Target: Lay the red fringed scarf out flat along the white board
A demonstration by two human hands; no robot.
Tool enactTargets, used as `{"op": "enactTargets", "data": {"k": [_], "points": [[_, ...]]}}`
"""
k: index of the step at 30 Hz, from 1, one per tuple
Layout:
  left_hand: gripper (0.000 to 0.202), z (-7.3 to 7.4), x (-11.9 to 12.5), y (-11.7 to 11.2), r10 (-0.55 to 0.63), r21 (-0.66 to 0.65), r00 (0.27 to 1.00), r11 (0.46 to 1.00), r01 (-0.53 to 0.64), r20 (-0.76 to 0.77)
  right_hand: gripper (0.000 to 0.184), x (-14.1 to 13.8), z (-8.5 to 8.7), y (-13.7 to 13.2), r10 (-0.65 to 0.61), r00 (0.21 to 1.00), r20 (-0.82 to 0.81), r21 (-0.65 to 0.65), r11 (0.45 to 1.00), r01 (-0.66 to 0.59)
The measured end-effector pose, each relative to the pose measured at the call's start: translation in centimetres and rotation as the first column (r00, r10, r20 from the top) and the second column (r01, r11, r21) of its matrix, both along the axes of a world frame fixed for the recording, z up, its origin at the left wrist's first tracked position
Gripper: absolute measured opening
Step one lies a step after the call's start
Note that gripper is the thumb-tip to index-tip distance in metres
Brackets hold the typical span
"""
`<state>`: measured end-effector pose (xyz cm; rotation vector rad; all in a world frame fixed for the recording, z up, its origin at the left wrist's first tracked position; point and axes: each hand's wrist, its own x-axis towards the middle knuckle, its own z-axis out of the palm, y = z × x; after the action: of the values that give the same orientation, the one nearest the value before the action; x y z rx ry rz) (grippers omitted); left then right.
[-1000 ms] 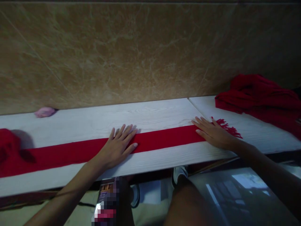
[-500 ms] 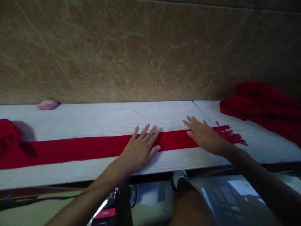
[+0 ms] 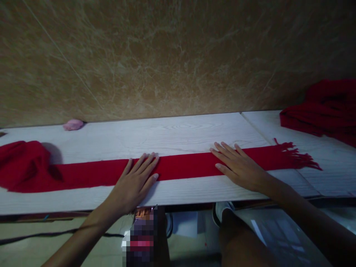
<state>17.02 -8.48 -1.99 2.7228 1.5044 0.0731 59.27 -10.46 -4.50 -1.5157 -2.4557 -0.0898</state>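
A long red scarf lies flat in a strip along the white wood-grain bench top, its fringed end to the right and its other end bunched up at the left. My left hand rests palm down on the strip left of centre, fingers stretched out. Farther right, my right hand also lies flat on the scarf, fingers spread, a little short of the fringe. Neither hand grips the cloth. A bare stretch of red fabric shows between the two hands.
A heap of red cloth sits at the far right against the brown marbled wall. Near the wall at left is a small pink lump. Below the front edge of the bench top are my legs, a shoe and a dark cable.
My left hand has slid left along the scarf, away from my right hand, which now lies farther from the fringe. The view has shifted, so the scarf's bunched end shows more.
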Motion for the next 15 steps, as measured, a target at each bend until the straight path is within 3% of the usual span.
{"op": "enactTargets", "data": {"k": [5,10,13,15], "points": [[0.069,0.1,-5.8,0.3,0.238,0.023,0.97,0.971,-0.237,-0.048,0.059,0.0,-0.2,0.1,-0.015,1.0,0.018,0.02,1.0,0.015],[0.07,0.9,-11.4,0.9,0.431,0.039,0.895,0.902,-0.429,-0.119,0.061,0.7,-1.8,0.5,-0.001,1.0,-0.012,0.078,0.997,0.002],[0.064,1.7,-15.1,1.2,0.442,0.05,0.873,0.896,-0.442,-0.205,0.062,1.1,-2.9,0.9,-0.002,0.998,-0.056,0.109,0.994,0.009],[0.058,2.6,-16.2,1.2,0.401,0.064,0.88,0.915,-0.398,-0.254,0.063,1.3,-3.4,1.1,-0.01,0.997,-0.077,0.116,0.993,0.019]]}}
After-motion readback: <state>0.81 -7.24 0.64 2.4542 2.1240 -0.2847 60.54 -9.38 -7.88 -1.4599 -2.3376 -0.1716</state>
